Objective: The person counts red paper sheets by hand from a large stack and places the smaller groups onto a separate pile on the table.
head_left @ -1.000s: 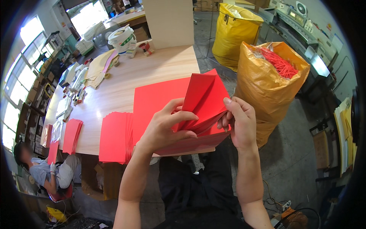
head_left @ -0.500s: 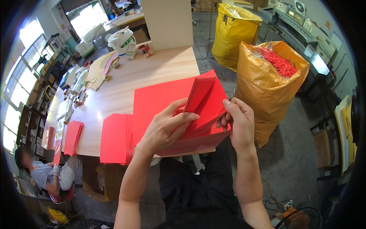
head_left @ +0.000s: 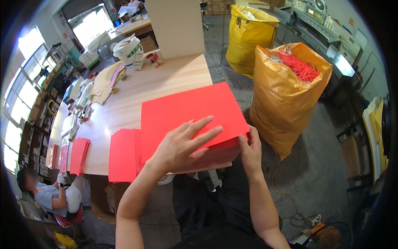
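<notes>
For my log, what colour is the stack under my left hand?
The stack is red, in head view.

Your head-worn fisheye looked steeply down from above your two bare hands (head_left: 180, 142), near enough that both forearms (head_left: 139, 187) rose from its lower edge, and faced out across the pale wood-grain counter (head_left: 166, 79), its wide field bending the tall, bright windows (head_left: 31, 43) along the left rim.

Black trousers (head_left: 188, 201), black top (head_left: 219, 241), bare forearms (head_left: 139, 191)

Bright daylight from left windows (head_left: 32, 42), shadow across table (head_left: 118, 103), dark rim (edges bowed)
</notes>
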Tool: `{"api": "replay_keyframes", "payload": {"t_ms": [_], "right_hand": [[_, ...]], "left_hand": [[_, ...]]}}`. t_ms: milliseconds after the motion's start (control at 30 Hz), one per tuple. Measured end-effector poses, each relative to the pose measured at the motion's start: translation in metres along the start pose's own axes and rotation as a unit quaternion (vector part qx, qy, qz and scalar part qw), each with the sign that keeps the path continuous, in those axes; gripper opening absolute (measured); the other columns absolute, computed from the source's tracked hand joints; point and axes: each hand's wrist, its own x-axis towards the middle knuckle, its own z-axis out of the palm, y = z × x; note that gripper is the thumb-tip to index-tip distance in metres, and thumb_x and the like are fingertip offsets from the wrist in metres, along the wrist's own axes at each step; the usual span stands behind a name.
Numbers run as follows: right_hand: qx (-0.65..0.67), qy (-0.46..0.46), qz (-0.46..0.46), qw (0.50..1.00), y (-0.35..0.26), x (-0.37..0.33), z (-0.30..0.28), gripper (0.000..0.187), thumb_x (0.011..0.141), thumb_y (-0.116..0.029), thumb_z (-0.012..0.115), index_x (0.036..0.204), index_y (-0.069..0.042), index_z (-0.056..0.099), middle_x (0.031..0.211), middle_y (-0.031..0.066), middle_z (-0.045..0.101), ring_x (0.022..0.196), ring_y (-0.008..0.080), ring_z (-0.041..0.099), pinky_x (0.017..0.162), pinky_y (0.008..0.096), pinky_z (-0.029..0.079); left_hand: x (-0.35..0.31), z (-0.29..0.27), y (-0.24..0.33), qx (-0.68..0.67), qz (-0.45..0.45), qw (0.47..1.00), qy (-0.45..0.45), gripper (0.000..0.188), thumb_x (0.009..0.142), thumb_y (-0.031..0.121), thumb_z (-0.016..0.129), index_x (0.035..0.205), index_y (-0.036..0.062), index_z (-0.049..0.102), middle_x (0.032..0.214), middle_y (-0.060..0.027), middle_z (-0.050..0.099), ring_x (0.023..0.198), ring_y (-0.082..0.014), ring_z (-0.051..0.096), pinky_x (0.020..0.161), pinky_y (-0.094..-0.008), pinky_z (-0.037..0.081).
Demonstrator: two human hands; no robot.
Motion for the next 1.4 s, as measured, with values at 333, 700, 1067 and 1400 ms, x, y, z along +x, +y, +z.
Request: {"api": "replay_keyframes", "payload": {"t_ms": [333, 700, 1067, 1400], "right_hand": [[-0.032, 0.034, -0.031, 0.998, 0.003, -0.003, 0.004, 0.037, 0.105, -0.024, 0.075, 0.131, 0.001, 0.066, 0.116, 0.0095, 0.063, 0.111, 0.0221, 0.063, 0.099, 0.0365, 0.051], [-0.499, -0.107, -0.091, 0.855, -0.094, 0.010, -0.029, 0.046, 0.103, -0.039, 0.076, 0.079, -0.003, 0.061, 0.072, 0.0135, 0.066, 0.067, 0.0363, 0.068, 0.062, 0.0475, 0.051], [0.027, -0.052, 0.006, 0.998, -0.100, 0.026, 0.020, 0.041, 0.105, -0.027, 0.078, 0.080, -0.004, 0.056, 0.066, 0.0034, 0.060, 0.058, 0.0155, 0.063, 0.054, 0.0383, 0.048], [0.246, -0.129, 0.141, 0.950, -0.105, 0.034, 0.011, 0.040, 0.110, -0.024, 0.067, 0.075, -0.010, 0.057, 0.065, 0.0017, 0.060, 0.060, 0.0145, 0.066, 0.052, 0.0256, 0.045]], "left_hand": [[0.007, 0.006, 0.000, -0.012, -0.051, 0.998, 0.025, 0.039, 0.092, 0.021, 0.083, 0.128, 0.0079, 0.076, 0.135, -0.0106, 0.074, 0.119, -0.0363, 0.072, 0.108, -0.0487, 0.059], [0.007, 0.006, 0.000, -0.077, -0.106, 0.991, 0.039, 0.039, 0.098, 0.015, 0.075, 0.136, 0.0076, 0.073, 0.140, -0.0147, 0.073, 0.124, -0.0397, 0.072, 0.106, -0.0493, 0.059], [0.004, 0.007, -0.011, -0.193, -0.109, 0.972, 0.081, 0.023, 0.102, 0.010, 0.069, 0.123, 0.0165, 0.076, 0.153, -0.0174, 0.063, 0.118, -0.0346, 0.077, 0.095, -0.0444, 0.062], [0.005, 0.003, -0.010, -0.171, -0.084, 0.978, 0.085, 0.053, 0.079, 0.042, 0.096, 0.123, 0.0186, 0.078, 0.153, -0.0167, 0.062, 0.123, -0.0367, 0.075, 0.099, -0.0460, 0.062]]}}
